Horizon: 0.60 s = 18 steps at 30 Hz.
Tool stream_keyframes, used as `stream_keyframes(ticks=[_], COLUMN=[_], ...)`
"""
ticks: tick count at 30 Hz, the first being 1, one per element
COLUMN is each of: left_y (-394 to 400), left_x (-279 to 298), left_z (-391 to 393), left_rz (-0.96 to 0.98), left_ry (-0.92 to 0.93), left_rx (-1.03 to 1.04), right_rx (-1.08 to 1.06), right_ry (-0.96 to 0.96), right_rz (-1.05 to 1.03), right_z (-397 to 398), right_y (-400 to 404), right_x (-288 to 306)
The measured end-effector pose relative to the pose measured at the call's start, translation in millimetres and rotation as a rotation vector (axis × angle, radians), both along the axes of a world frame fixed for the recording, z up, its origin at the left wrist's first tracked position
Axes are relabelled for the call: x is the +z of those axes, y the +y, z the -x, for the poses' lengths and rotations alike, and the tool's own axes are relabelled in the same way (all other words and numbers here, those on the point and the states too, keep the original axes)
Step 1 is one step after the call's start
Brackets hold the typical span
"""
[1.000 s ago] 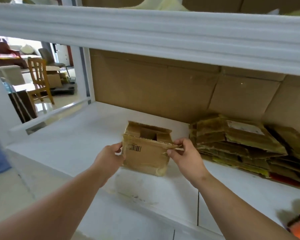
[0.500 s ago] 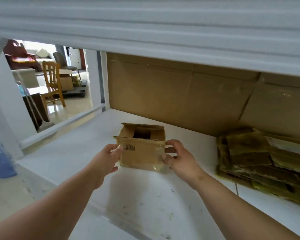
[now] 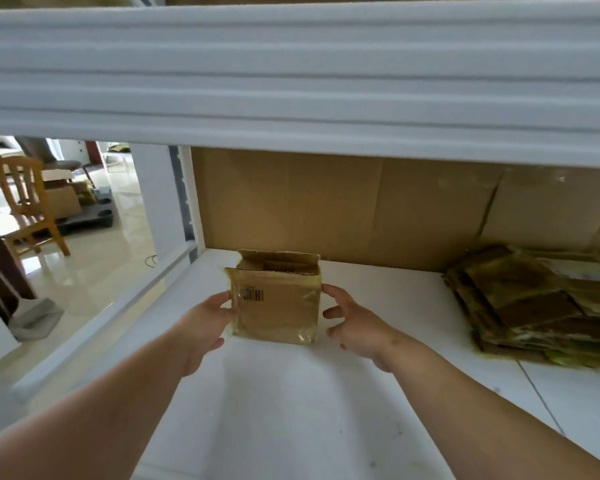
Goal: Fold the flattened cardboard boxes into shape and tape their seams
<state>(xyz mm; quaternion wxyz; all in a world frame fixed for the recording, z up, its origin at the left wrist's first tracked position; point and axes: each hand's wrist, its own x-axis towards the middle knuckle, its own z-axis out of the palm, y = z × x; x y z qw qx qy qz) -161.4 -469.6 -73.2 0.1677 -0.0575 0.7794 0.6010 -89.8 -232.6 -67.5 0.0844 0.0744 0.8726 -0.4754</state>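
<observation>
- Since a second ago, you have carried the folded box (image 3: pixel 278 299) further back along the shelf (image 3: pixel 291 403) toward its rear edge, and your right hand (image 3: pixel 355 323) has let go of the top flap it was pinching.
- Your folded box stands upright on the shelf, near the rear edge and left of the middle, its barcoded face toward you and its long axis running left to right across your view.
- It sits straight ahead of both hands and between them, so neither arm has to cross; the left hand (image 3: pixel 205 323) is the nearer one, since it is already on the box.
- Your left hand lies against the box's left side with its fingers curled loosely at the near-left edge, touching it; how firmly it grips, I cannot tell.
- Your right hand hovers just beside the right side, fingers spread and relaxed, holding nothing; only the topmost fingertip seems to reach the upper right corner.
- As a container, the box is open at the top: its flaps (image 3: pixel 281 261) stand up or lean inward, and I see only cardboard inside, no contents.
- Glossy tape already shows along the lower and side edges of the front face; the top seam looks unclosed, so I judge that closing the flaps is what remains.
- To your right, the stack of flattened boxes (image 3: pixel 534 303) lies against the rear edge, well apart from the folded one.
- Behind both, the cardboard backing (image 3: pixel 361 202) lines the rear of the shelf.
</observation>
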Motion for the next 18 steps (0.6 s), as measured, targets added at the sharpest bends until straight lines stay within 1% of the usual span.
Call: stream_keyframes(ticks=[3, 7, 14, 17, 18], left_y=[-6.6, -9.8, -17.1, -19.5, -19.7], left_x=[2.9, 4.4, -2.7, -4.0, -3.8], left_z=[12.2, 25.6, 41.0, 43.5, 44.4], left_rz=[0.058, 0.032, 0.004, 0.008, 0.014], left_ry=[-0.014, -0.051, -0.06, -0.061, -0.059], left_rx=[-0.026, -0.078, 0.003, -0.05, -0.08], right_rx=[-0.02, -0.05, -0.063, -0.067, -0.077], right_ry=[-0.052, -0.089, -0.101, -0.138, -0.142], right_rz=[-0.007, 0.096, 0.021, -0.024, -0.011], right_z=[9.8, 20.2, 34.8, 43.7, 46.8], right_y=[-7.0, -17.3, -28.5, -32.1, -34.3], right_x=[-0.5, 0.5, 0.2, -2.8, -3.1])
